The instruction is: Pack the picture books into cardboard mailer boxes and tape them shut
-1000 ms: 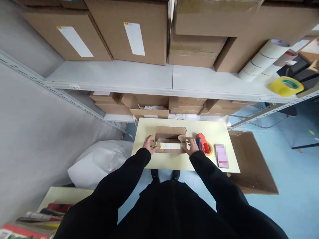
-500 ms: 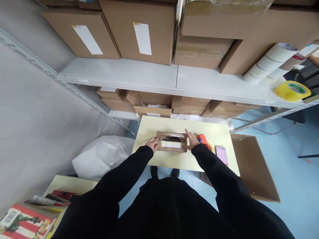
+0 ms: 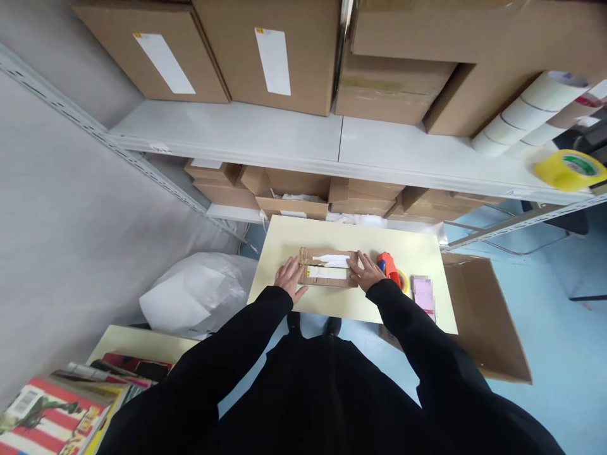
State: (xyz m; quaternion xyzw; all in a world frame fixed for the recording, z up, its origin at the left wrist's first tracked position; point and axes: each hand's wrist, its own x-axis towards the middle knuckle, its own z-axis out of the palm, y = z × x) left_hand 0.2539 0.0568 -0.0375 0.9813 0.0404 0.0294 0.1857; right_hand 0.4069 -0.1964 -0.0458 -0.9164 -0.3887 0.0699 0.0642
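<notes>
A small cardboard box (image 3: 327, 282) with white label strips on top lies on the pale table (image 3: 284, 234) in front of me. Its top flaps are folded down, and a narrow dark gap shows between them at the left. My left hand (image 3: 290, 278) rests at the box's left end, fingers stretched and thumb apart. At the right end, my right hand (image 3: 366, 270) has its spread fingers on the top edge. Right of that hand lies an orange tape dispenser (image 3: 387, 265) with a yellow tape roll (image 3: 403, 282).
A phone (image 3: 423, 294) lies at the table's right. Beyond the table, a grey shelf (image 3: 284, 133) holds cardboard boxes (image 3: 265, 60), white rolls (image 3: 526, 114) and yellow tape (image 3: 564, 169). An open carton (image 3: 484, 316) stands right, a white bag (image 3: 190, 294) left, books (image 3: 52, 417) lower left.
The box's top has closed down, and its dark opening has shrunk to a slit. My right fingers have come down onto the top, and my left hand has spread and shifted slightly.
</notes>
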